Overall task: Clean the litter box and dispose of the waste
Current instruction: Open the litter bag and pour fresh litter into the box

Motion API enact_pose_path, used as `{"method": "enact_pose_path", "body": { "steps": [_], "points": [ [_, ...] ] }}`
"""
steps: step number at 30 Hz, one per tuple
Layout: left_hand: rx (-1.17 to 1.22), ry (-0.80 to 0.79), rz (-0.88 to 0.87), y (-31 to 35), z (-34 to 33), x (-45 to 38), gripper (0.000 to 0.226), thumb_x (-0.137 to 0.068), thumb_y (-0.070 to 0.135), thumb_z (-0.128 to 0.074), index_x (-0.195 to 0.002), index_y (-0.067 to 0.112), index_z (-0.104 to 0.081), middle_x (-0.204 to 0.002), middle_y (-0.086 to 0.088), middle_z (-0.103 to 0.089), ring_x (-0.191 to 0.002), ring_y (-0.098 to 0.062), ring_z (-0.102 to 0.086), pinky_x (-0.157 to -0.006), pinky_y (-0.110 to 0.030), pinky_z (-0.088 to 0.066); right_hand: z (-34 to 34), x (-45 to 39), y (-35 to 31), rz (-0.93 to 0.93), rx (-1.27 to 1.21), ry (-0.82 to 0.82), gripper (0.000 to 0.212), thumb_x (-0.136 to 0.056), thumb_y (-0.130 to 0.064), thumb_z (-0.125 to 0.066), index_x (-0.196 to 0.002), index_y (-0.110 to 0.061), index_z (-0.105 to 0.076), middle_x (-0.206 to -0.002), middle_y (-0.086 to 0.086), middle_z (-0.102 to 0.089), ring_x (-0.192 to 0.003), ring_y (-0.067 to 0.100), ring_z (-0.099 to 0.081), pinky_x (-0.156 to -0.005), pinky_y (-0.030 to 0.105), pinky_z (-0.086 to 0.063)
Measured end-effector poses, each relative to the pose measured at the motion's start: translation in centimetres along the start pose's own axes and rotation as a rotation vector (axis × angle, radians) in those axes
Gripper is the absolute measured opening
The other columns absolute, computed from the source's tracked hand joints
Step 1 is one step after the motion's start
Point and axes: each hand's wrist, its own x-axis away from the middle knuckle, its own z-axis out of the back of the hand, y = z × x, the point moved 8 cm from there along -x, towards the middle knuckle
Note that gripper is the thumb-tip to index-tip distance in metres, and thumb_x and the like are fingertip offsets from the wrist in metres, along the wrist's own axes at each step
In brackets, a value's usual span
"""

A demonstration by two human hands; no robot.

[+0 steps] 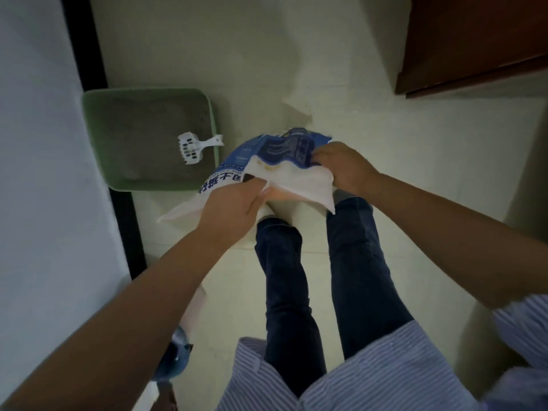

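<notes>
A green litter box (89, 114) filled with grey litter sits on the floor against the left wall. A white slotted scoop (192, 147) lies in it, its handle resting on the right rim. In front of my legs stands a blue and white litter bag (284, 149) with its white top edge folded toward me. My left hand (234, 203) grips the bag's left top edge. My right hand (341, 167) grips the right side of the bag's top.
A dark wooden cabinet (474, 43) stands at the upper right. A black vertical strip (86, 48) runs along the white wall on the left. A blue object (175, 357) lies by my left forearm at the bottom. Pale floor tiles (415, 173) spread around my legs.
</notes>
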Motion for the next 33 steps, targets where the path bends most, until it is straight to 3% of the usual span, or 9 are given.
{"method": "enact_pose_path", "body": {
  "steps": [4, 7, 12, 16, 19, 22, 25, 29, 33],
  "points": [
    [0.028, -0.013, -0.005, -1.8, 4.1, 3.3, 0.032, -0.084, 0.02, -0.04, -0.067, 0.0, -0.06, -0.044, -0.011, -0.055, -0.034, -0.021, -0.053, -0.043, -0.012, -0.026, 2.1, 0.9, -8.3, 0.379, 0.344, 0.102, 0.014, -0.041, 0.007, -0.057, -0.048, -0.003, -0.063, -0.046, 0.009, -0.063, -0.037, 0.016, -0.061, -0.029, 0.014, -0.038],
    [0.086, -0.135, 0.124, -3.4, 5.2, 5.8, 0.061, -0.082, 0.042, -0.029, -0.099, -0.003, -0.065, -0.072, -0.02, -0.067, -0.065, -0.031, -0.065, -0.057, -0.027, -0.045, 0.3, 1.6, -11.0, 0.55, 0.532, 0.085, 0.02, -0.04, 0.009, -0.055, -0.033, -0.01, -0.053, -0.03, 0.002, -0.049, -0.021, 0.012, -0.045, -0.027, 0.005, -0.028],
    [0.051, -0.223, 0.351, -6.9, 5.8, 8.6, 0.048, -0.078, 0.037, -0.069, -0.113, 0.006, -0.056, -0.11, -0.013, -0.058, -0.104, -0.029, -0.053, -0.084, -0.029, -0.038, -0.5, 1.6, -15.5, 0.523, 0.472, -0.004, 0.02, -0.057, 0.005, -0.048, -0.038, 0.0, -0.054, -0.036, 0.013, -0.054, -0.03, 0.018, -0.054, -0.034, 0.016, -0.041],
    [-0.126, -0.089, 0.152, -6.5, 5.2, 9.7, 0.085, -0.056, 0.07, -0.048, -0.123, 0.017, -0.046, -0.12, -0.023, -0.045, -0.107, -0.041, -0.053, -0.086, -0.05, -0.047, -1.2, 0.1, -16.9, 0.432, 0.51, 0.018, 0.032, -0.089, -0.005, -0.039, -0.078, 0.003, -0.067, -0.08, 0.014, -0.069, -0.077, 0.02, -0.067, -0.067, 0.026, -0.051],
    [-0.223, -0.017, -0.028, -5.6, 3.6, 10.7, 0.081, -0.059, 0.073, -0.039, -0.12, 0.021, -0.042, -0.129, -0.021, -0.043, -0.119, -0.035, -0.037, -0.098, -0.057, -0.035, -0.1, 1.6, -19.3, 0.624, 0.494, 0.147, 0.035, -0.068, -0.007, -0.041, -0.034, -0.006, -0.051, -0.034, 0.002, -0.052, -0.028, 0.008, -0.043, -0.036, 0.013, -0.016],
    [-0.074, 0.176, -0.182, -3.8, 3.3, 11.5, 0.047, -0.09, 0.047, -0.043, -0.107, 0.007, -0.061, -0.103, -0.021, -0.068, -0.108, -0.03, -0.05, -0.096, -0.045, -0.032, 0.2, 2.7, -19.3, 0.709, 0.409, 0.272, 0.035, -0.063, -0.015, -0.035, -0.029, -0.008, -0.041, -0.027, 0.001, -0.042, -0.022, 0.01, -0.034, -0.045, 0.011, -0.008],
    [0.074, 0.365, -0.11, -3.7, 3.5, 10.7, 0.029, -0.08, 0.005, -0.045, -0.083, -0.006, -0.072, -0.084, -0.021, -0.071, -0.087, -0.029, -0.064, -0.083, -0.031, -0.04, -0.8, 2.4, -17.9, 0.572, 0.342, 0.174, 0.035, -0.066, -0.015, -0.038, -0.033, -0.006, -0.043, -0.029, 0.005, -0.045, -0.022, 0.014, -0.041, -0.041, 0.006, -0.017],
    [0.332, 0.324, 0.102, -4.1, 3.6, 7.8, 0.031, -0.082, 0.019, -0.042, -0.07, 0.003, -0.066, -0.064, -0.017, -0.065, -0.068, -0.02, -0.051, -0.061, -0.031, -0.04, -1.7, 1.9, -16.3, 0.265, 0.355, 0.052, 0.032, -0.09, -0.012, -0.049, -0.064, 0.003, -0.061, -0.068, 0.021, -0.066, -0.062, 0.028, -0.064, -0.049, 0.021, -0.027],
    [0.636, 0.261, 0.441, -4.3, 2.4, 5.8, 0.037, -0.089, 0.033, -0.037, -0.056, 0.029, -0.023, -0.052, 0.01, -0.029, -0.049, -0.003, -0.028, -0.055, -0.022, -0.022, -2.8, 2.9, -14.8, -0.006, 0.235, -0.095, 0.027, -0.098, -0.023, -0.039, -0.081, -0.009, -0.055, -0.099, 0.022, -0.066, -0.091, 0.031, -0.061, -0.064, 0.029, -0.03]
  ]
}}
